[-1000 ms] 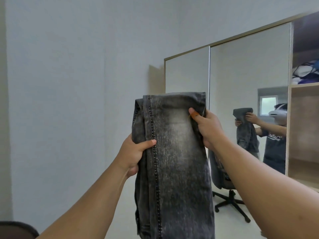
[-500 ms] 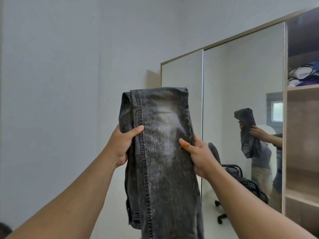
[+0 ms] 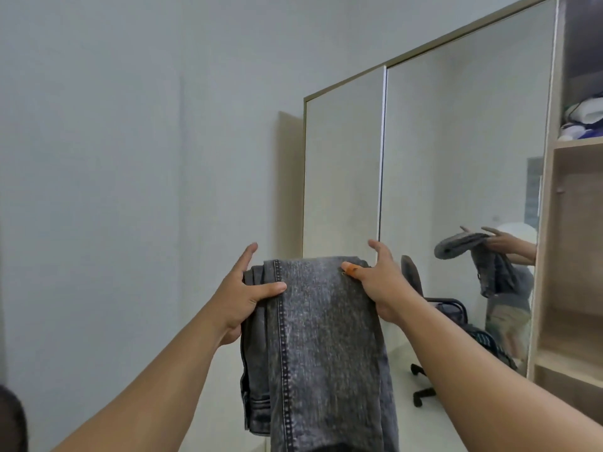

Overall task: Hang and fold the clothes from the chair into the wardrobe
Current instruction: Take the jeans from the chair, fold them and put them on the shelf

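I hold folded grey acid-wash jeans [image 3: 319,337] in the air in front of me, their length hanging down from a fold at the top. My left hand [image 3: 241,295] pinches the left edge, thumb on the front, forefinger straight up behind the fold. At the right edge my right hand [image 3: 381,285] does the same, its orange-nailed thumb on the front. The wardrobe [image 3: 551,223] stands to the right with mirrored sliding doors [image 3: 456,158]. The mirror shows the jeans draped over my outstretched fingers.
The open wardrobe section at far right has a wooden shelf [image 3: 577,143] with a white and blue bundle [image 3: 584,119] on it. A black office chair [image 3: 434,308] with clothes appears as a reflection in the mirror. A plain wall is to the left.
Both hands have slid up to the top fold of the jeans and their fingers have straightened. The jeans sit lower in view and the wardrobe has shifted as my head turned.
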